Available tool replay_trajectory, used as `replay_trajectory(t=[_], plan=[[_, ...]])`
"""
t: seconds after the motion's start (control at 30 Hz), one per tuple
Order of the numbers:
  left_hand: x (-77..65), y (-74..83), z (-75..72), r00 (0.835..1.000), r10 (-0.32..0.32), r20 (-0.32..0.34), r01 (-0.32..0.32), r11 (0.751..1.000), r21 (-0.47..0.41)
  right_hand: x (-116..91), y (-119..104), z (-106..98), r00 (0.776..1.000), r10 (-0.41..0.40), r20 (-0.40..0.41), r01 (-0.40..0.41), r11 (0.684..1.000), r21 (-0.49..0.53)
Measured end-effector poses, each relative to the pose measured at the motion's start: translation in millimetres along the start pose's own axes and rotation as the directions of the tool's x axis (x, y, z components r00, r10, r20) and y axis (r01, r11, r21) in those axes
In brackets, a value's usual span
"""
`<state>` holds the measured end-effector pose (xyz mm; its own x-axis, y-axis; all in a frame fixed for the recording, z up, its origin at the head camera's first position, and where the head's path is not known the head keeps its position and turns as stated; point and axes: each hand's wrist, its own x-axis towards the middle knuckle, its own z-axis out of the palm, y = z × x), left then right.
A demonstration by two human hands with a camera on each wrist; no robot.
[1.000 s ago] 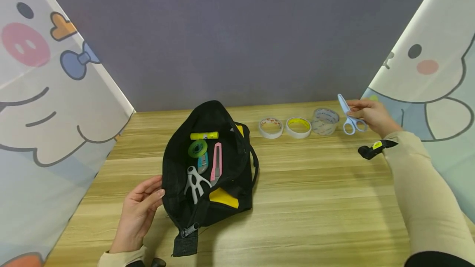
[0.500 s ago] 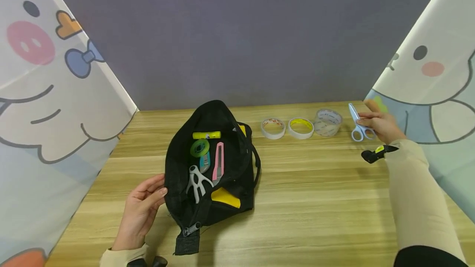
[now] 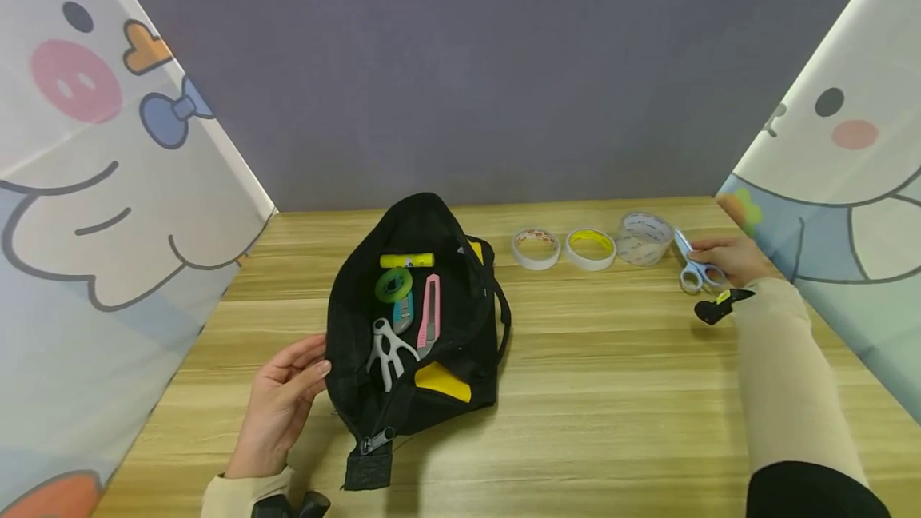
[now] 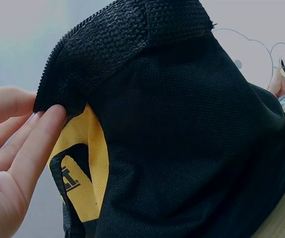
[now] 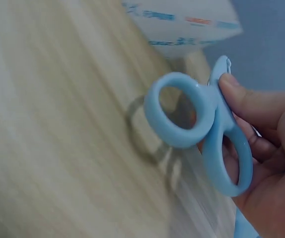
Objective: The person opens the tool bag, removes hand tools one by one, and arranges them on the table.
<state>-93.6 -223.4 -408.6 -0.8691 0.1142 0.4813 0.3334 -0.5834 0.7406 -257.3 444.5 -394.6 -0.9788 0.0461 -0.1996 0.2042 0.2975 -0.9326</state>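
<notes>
My right hand (image 3: pixel 737 258) pinches a pair of light blue scissors (image 3: pixel 694 264) at the right end of the tape rolls, blade pointing toward the wall. In the right wrist view the thumb presses near the pivot, and both handle loops (image 5: pixel 177 136) hang close over the table, their shadow beside them. My left hand (image 3: pixel 279 402) pinches the zippered rim of a black bag (image 3: pixel 344 294) between thumb and fingers, and the bag's mouth gapes. Inside lie a yellow tube (image 3: pixel 407 260), a green tape roll (image 3: pixel 393 284), a pink utility knife (image 3: pixel 429 314), a teal utility knife (image 3: pixel 403 314) and a grey spring clamp (image 3: pixel 387 346).
Along the table's back edge stand two white tape rolls (image 3: pixel 536 264) and a wider clear packing tape roll (image 3: pixel 643 253), in a row. A grey wall (image 3: pixel 489 78) rises behind. Cartoon-printed sheets (image 3: pixel 863 238) flank both sides of the wooden table (image 3: pixel 590 406).
My right hand has lowered the scissors from above the table down close to its surface, beside the clear tape roll. The left hand keeps its grip on the bag's rim.
</notes>
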Motion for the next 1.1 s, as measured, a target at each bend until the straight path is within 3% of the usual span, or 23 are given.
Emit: replay_trajectory(t=[0.13,0.23,0.4,0.63,0.8,0.9,1.03,1.1], plan=[[-0.7,1.1,1.4,0.999,-0.020,-0.030,0.020,1.000,0.020,6,5,6,0.998,-0.043,-0.046,0.032,0.976,-0.216],[-1.9,1.3,2.2,0.999,-0.026,-0.044,0.027,0.999,0.024,10,6,11,0.990,-0.068,-0.126,0.024,0.946,-0.325],[-1.8,0.8,1.4,1.000,-0.015,-0.026,0.015,1.000,0.011,12,5,18,0.969,-0.102,-0.224,0.003,0.915,-0.404],[-1.5,0.3,-0.3,1.000,-0.012,-0.006,0.012,1.000,-0.002,8,2,19,0.957,-0.145,-0.250,-0.005,0.857,-0.516],[-1.7,-0.5,-0.5,1.000,-0.008,-0.005,0.008,1.000,0.002,8,6,17,0.955,-0.130,-0.267,-0.029,0.856,-0.517],[-0.8,0.1,-0.5,1.000,-0.011,-0.010,0.011,1.000,0.010,9,10,15,0.936,-0.147,-0.319,-0.034,0.867,-0.497],[-1.5,0.8,-0.4,1.000,-0.017,-0.013,0.017,1.000,0.013,2,0,22,0.919,-0.135,-0.371,-0.031,0.912,-0.408],[-1.7,1.2,-0.5,1.000,-0.014,-0.013,0.015,1.000,0.012,-3,-12,30,0.922,-0.121,-0.367,-0.012,0.941,-0.339]])
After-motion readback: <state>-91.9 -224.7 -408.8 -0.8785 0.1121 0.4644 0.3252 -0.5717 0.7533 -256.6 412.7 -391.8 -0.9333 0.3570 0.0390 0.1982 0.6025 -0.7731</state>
